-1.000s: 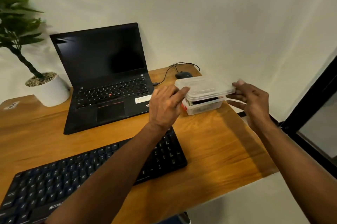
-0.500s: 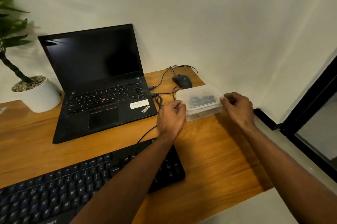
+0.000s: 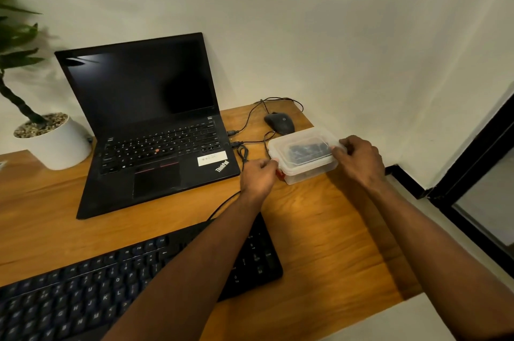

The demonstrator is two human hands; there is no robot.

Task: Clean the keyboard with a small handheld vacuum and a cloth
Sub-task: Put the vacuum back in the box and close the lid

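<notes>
- Head view, hidden parts: the keyboard (image 3: 133, 282) lies on the near part of the bench (image 3: 328, 229), cut off by the left and bottom edges; the left forearm crosses its right end. The plant (image 3: 16, 43) at far left is cut off by the frame edge.
- Hard to make out: dark contents show through the lid of the clear plastic container (image 3: 304, 156); what they are cannot be told. A small red part shows at the container's near-left corner, beside the left hand.
- Count: one keyboard, one open laptop (image 3: 150, 124) with dark screen, one mouse (image 3: 279, 122) just beyond the container, one white pot (image 3: 54, 143), one lidded container, two cables plugged into the laptop's right side.
- Left hand (image 3: 257, 176): fingers curled, grip closed on the container's left edge at the lid rim.
- Right hand (image 3: 361, 161): fingers curled over the container's right edge, grip clamped on the lid rim there.
- Both forearms reach from the near edge toward the far right of the bench; the container rests on the bench between the hands.
</notes>
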